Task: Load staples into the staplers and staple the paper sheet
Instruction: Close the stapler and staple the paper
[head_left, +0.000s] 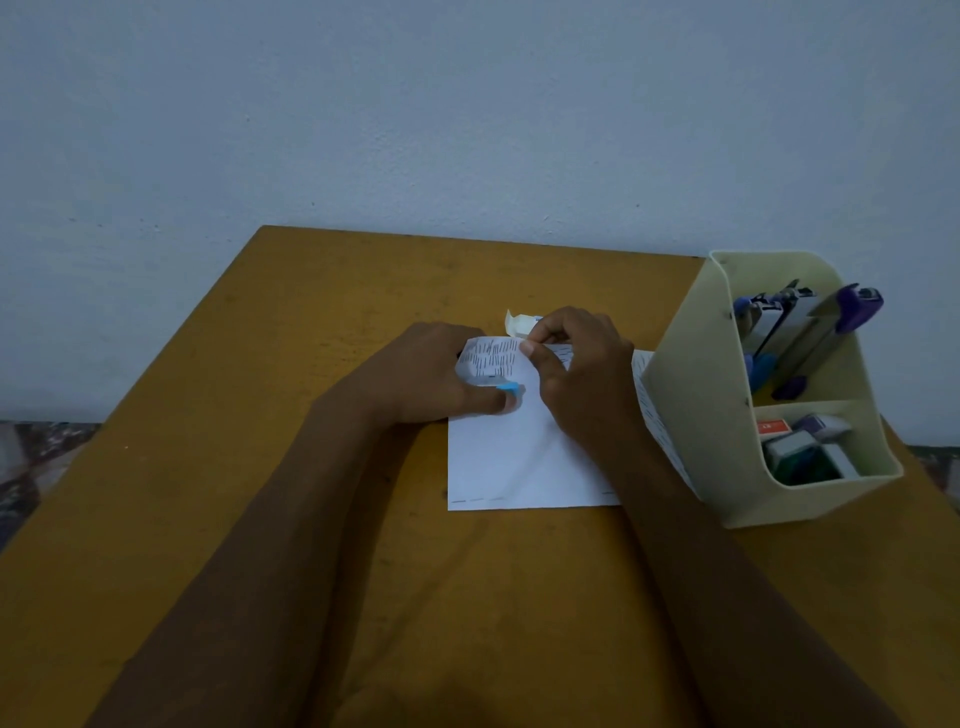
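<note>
A person's left hand (431, 376) grips a small blue stapler (510, 388), which is mostly hidden under the folded-over far edge of the paper sheet (509, 462) at the middle of the yellow tabletop (260, 415). The right hand (579, 379) pinches that marked edge between thumb and forefinger. Just beyond the hands, a pale box (518, 323) is largely covered and hard to identify. At right, a cream organizer (696, 415) covers the sheet's right edge. It holds purple staplers (815, 327) in its far compartment and small boxes (802, 444) in the near one.
</note>
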